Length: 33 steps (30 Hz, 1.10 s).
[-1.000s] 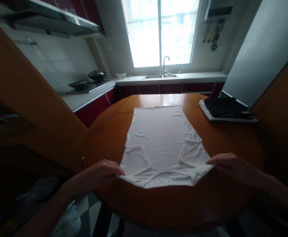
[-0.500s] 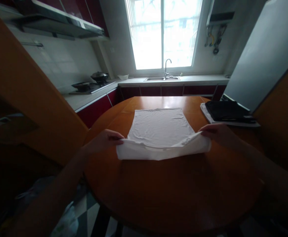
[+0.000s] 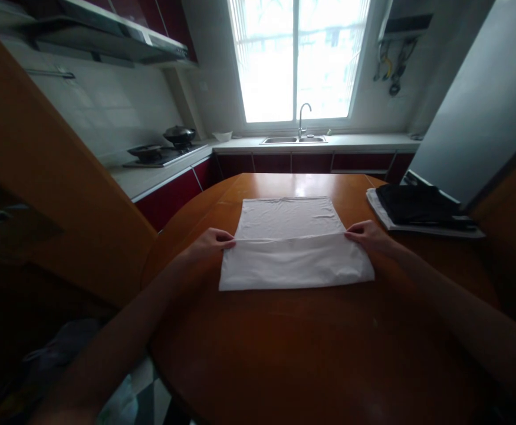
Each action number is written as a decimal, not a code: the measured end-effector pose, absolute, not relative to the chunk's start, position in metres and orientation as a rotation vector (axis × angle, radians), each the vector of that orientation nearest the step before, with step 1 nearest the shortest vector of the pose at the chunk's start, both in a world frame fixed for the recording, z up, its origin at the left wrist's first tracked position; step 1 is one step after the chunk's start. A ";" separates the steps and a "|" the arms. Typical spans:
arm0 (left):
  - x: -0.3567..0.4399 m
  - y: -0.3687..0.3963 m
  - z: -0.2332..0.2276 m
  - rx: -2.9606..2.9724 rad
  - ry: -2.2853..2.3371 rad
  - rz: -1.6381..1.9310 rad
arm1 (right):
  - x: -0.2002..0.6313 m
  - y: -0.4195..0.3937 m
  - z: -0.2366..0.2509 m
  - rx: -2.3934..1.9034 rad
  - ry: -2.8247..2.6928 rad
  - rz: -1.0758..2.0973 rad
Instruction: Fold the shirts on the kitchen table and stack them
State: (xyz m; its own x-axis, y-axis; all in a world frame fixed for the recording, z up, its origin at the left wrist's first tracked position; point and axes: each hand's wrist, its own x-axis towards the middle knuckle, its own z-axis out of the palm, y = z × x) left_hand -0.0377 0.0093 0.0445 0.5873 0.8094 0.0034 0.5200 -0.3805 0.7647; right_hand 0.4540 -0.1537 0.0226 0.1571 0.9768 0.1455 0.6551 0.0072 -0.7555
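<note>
A white garment (image 3: 293,248) lies on the round wooden table (image 3: 311,354), its near part folded over onto the far part. My left hand (image 3: 211,242) pinches the left end of the folded edge. At the right end of that edge my right hand (image 3: 368,235) grips the cloth. Both hands rest low on the table with the fold line running straight between them.
A stack of dark folded clothes on a light one (image 3: 421,206) sits at the table's right rear. Beyond are a kitchen counter with a sink and tap (image 3: 299,133), a stove with a wok (image 3: 164,144), and a bright window. Wooden panels stand at left and right.
Both hands carried the garment's near edge up and away from me, folding it over the far part, then laid it down flat.
</note>
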 end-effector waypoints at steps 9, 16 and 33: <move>-0.015 0.041 0.044 2.100 1.153 0.619 | 0.466 -0.119 0.028 -1.729 -1.496 0.540; -0.013 0.045 0.023 2.262 1.157 0.620 | 0.463 -0.109 0.002 -1.786 -1.483 0.599; -0.004 0.038 0.010 2.314 1.146 0.788 | 0.466 -0.114 0.003 -1.808 -1.523 0.492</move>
State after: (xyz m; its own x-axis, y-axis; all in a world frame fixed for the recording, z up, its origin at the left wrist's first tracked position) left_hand -0.0040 0.0382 0.0099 0.4944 0.8177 0.2948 0.5679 -0.5607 0.6026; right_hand 0.4655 -0.1137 0.0026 0.2327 0.9605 0.1525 0.6899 -0.0525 -0.7220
